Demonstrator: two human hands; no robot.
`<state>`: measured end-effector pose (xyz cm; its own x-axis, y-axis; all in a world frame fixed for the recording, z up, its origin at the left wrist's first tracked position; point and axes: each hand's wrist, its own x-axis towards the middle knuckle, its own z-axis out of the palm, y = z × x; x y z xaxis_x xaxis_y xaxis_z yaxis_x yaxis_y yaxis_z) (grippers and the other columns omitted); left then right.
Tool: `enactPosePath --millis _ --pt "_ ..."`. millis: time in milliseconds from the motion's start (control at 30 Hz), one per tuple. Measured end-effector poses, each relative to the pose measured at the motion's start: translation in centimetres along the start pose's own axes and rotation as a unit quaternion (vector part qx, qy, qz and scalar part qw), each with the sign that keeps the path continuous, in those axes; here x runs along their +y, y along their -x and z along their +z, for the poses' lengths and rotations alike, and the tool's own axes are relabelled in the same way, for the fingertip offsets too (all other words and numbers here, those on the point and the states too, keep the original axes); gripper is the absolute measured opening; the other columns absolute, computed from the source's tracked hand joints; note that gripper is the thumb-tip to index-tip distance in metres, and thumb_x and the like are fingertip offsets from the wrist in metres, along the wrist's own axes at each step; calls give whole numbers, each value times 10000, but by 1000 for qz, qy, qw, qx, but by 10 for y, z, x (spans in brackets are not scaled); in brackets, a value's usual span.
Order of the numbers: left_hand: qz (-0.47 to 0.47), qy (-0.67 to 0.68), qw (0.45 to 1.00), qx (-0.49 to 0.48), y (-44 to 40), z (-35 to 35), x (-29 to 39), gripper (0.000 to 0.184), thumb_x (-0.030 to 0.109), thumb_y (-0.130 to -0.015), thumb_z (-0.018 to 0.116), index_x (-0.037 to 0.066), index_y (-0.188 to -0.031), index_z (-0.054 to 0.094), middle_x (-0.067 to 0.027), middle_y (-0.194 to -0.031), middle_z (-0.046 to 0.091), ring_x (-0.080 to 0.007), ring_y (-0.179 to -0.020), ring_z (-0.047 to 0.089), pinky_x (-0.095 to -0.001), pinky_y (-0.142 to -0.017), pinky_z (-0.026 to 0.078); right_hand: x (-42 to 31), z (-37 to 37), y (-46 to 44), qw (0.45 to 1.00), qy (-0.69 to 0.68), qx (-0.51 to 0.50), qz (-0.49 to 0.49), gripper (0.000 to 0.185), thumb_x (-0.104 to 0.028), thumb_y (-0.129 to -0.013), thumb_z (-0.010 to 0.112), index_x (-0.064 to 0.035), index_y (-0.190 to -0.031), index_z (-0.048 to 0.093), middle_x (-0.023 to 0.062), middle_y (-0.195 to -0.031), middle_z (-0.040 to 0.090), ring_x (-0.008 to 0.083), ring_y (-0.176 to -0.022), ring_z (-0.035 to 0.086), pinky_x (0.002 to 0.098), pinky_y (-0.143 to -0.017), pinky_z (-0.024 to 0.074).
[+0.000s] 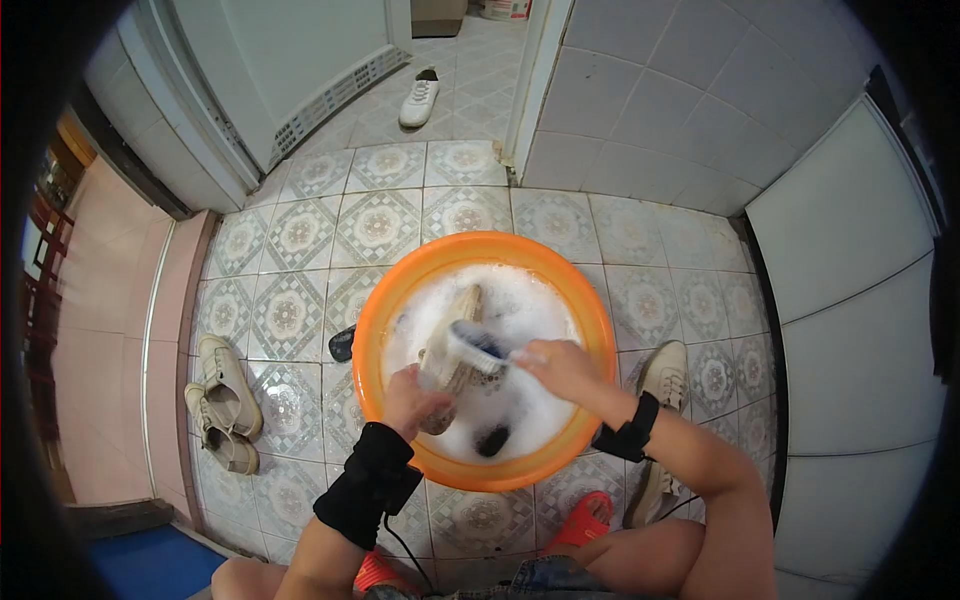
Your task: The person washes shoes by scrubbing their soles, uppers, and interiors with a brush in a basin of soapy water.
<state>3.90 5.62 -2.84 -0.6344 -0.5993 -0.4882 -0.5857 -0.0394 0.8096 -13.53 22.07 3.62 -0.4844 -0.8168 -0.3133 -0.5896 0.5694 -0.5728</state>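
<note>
An orange basin full of white suds stands on the tiled floor between my feet. A wet, light-coloured shoe lies slanted in the basin, and my left hand grips its near side. My right hand is closed round the handle of a scrub brush, blurred by motion, whose head is over the shoe. A dark object shows through the foam near the front rim; I cannot make out its kind.
Two off-white shoes sit at left, others at right beside the basin. A white sneaker lies by the open door. A small black object touches or nears the basin's left. A white panelled cabinet borders the right.
</note>
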Motion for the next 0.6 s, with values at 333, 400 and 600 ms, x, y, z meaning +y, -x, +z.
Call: enactPosePath --millis 333,400,600 --pt "-37 185 981 -42 24 12 27 404 -49 -553 648 -69 -942 542 -105 -824 597 -182 -705 586 -291 -645 482 30 20 -34 987 144 64 4 290 -263 -842 467 13 -870 549 219 -702 594 353 -670 602 450 -601 478" --pt "-42 165 985 -31 23 7 22 390 -46 -583 641 -84 -954 525 -124 -847 596 -181 -713 587 -283 -652 483 -5 46 -3 993 109 50 -2 294 -303 -836 477 -27 -879 569 208 -704 594 353 -674 600 447 -612 477" --pt "16 175 984 -29 10 6 4 350 -25 -559 633 -41 -899 551 -87 -813 584 -200 -719 585 -325 -618 481 12 31 -12 997 58 56 6 330 -339 -846 448 -39 -856 585 219 -738 596 372 -724 591 455 -656 465"
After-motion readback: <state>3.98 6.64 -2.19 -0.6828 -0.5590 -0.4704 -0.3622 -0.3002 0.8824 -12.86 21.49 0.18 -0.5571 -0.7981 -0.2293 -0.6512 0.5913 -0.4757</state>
